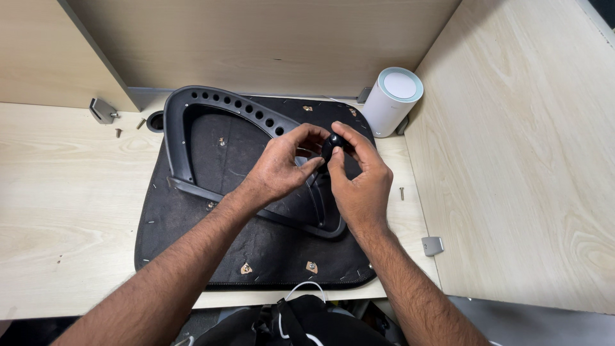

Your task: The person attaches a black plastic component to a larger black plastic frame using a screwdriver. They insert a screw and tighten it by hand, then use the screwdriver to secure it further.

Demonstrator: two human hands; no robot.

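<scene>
A black fabric-covered seat panel (192, 230) lies underside up on the pale wooden desk (64, 211). On it rests a dark grey plastic armrest frame (176, 138) with a row of holes along its upper bar. Above the frame's right end, my left hand (282, 163) and my right hand (359, 176) meet. Both pinch a small round black knob (334, 142) between fingertips. Several metal brackets (246, 268) sit on the panel's fabric.
A white cylindrical device (394, 102) stands at the back right corner. Loose screws (118, 132) and a metal bracket (102, 111) lie at the back left; one screw (401, 193) and a grey clip (432, 245) lie right. Wooden partition walls enclose the desk.
</scene>
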